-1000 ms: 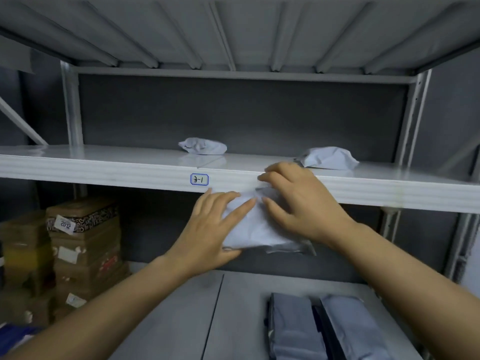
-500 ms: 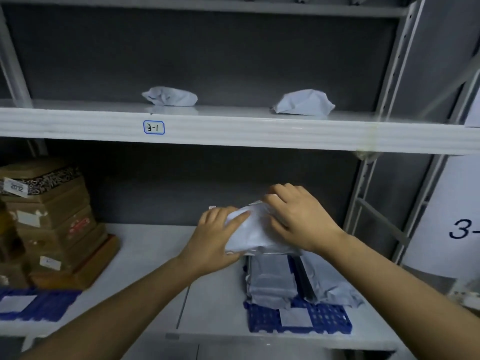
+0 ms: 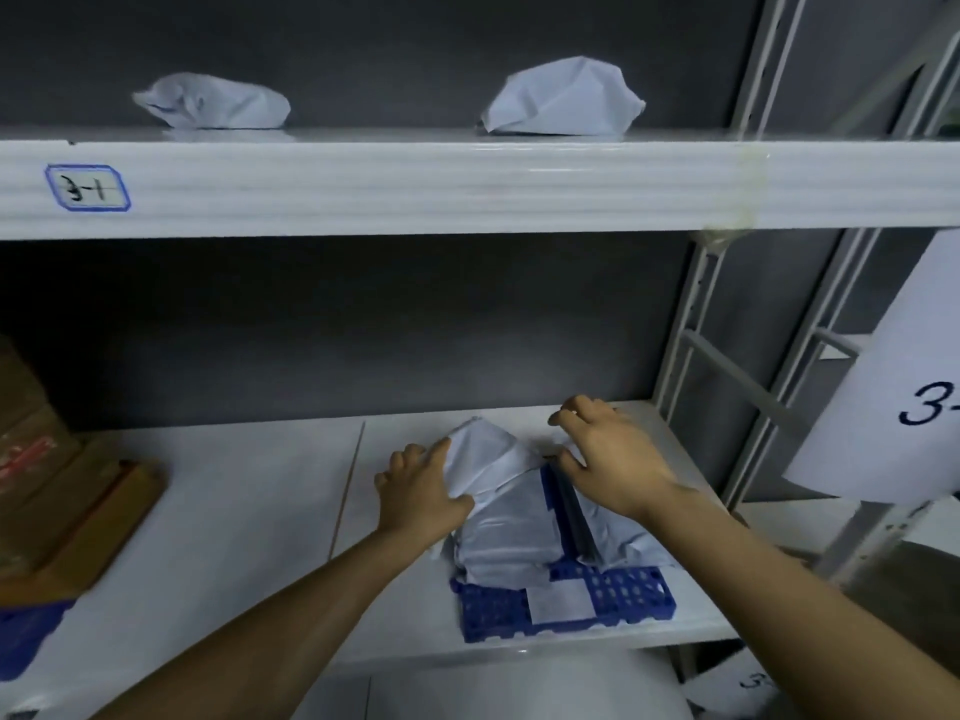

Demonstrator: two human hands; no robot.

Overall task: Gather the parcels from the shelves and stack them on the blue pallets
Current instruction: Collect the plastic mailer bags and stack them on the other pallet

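A pale grey parcel (image 3: 491, 459) lies tilted on top of the left stack of grey parcels (image 3: 506, 537) on a blue pallet (image 3: 618, 597) on the lower shelf. My left hand (image 3: 421, 493) grips the parcel's left edge, thumb on top. My right hand (image 3: 610, 459) hovers just right of it with loosely curled fingers, its thumb at the parcel's right edge, above the right stack of parcels (image 3: 618, 537). Two more crumpled pale parcels sit on the upper shelf, one on the left (image 3: 213, 102) and one on the right (image 3: 563, 96).
The white upper shelf edge (image 3: 467, 187) carries a label 3-1 (image 3: 87, 188). Brown cardboard boxes (image 3: 47, 485) stand at the left on another blue pallet (image 3: 21, 634). A grey shelf upright (image 3: 717, 356) and a white sign (image 3: 904, 387) bound the right.
Both hands carried the parcel down from the upper shelf edge onto the left stack on the pallet. My right hand has let go of it and shifted to the right.
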